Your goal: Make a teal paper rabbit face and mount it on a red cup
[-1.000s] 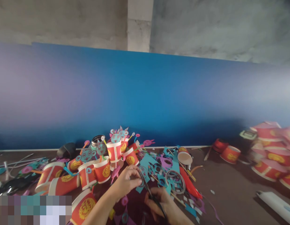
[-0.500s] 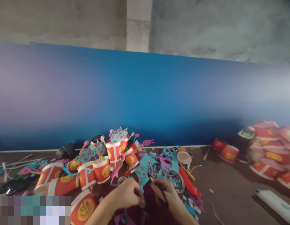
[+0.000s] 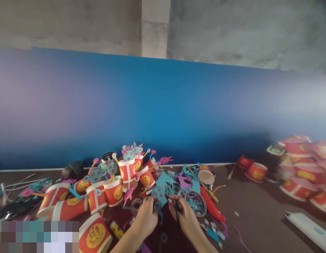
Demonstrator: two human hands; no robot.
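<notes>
Red paper cups [image 3: 127,170] with matt sides lie at lower left; the red plastic bottle [image 3: 211,205] right of centre looks glossy. The counter [image 3: 249,207] appears dark and smooth, the grey wall [image 3: 226,31] at upper right rough, concrete-like.

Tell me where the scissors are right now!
In the head view, the scissors are in the right hand, just right of the teal paper with a drawn face.
</notes>
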